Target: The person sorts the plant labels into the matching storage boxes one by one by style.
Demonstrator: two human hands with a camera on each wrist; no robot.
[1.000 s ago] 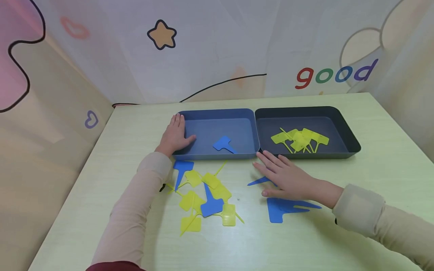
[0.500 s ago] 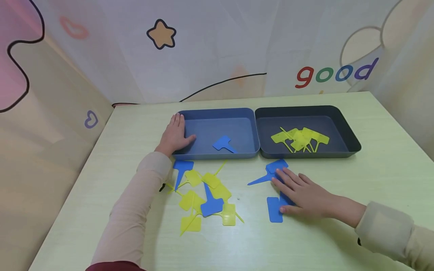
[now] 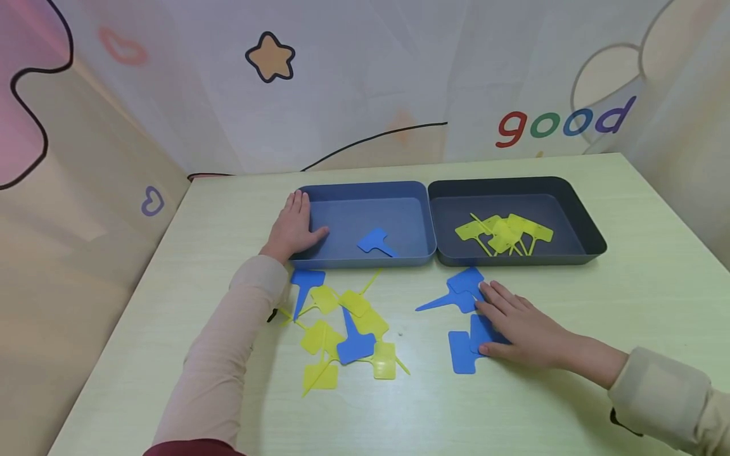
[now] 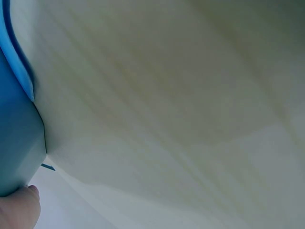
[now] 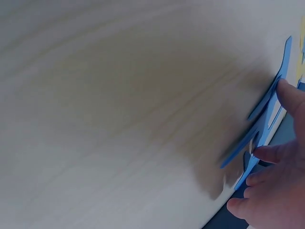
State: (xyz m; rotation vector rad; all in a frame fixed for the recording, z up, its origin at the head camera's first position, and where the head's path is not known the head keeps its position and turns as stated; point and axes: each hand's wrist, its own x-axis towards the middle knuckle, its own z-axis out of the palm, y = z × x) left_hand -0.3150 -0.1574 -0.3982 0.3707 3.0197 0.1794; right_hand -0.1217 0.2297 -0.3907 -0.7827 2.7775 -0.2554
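My left hand (image 3: 292, 231) lies along the left rim of a blue-grey tray (image 3: 365, 261), fingers straight and thumb spread over the inside. One blue T-shaped plant tag (image 3: 374, 242) is in that tray. Farther right, my right hand (image 3: 527, 326) spreads its fingers over several blue plant tags on the table. Its fingertips reach an upper pair (image 3: 466, 292), while the hand partly covers a lower pair (image 3: 462, 353). In the right wrist view, the thumb and fingers of my right hand (image 5: 286, 171) touch the blue tags (image 5: 259, 126) without visibly pinching them.
A dark grey tray (image 3: 519, 260) holding several yellow tags (image 3: 504, 235) adjoins the blue-grey one. Before the left tray lies a loose pile of yellow tags (image 3: 322, 377) with blue tags (image 3: 356, 348) among them. A printed cloth (image 3: 365, 88) hangs behind the table (image 3: 422, 418).
My right hand has moved right and slightly down, uncovering more of the upper blue tags and the left part of the lower ones. My left hand has stayed on the tray rim.
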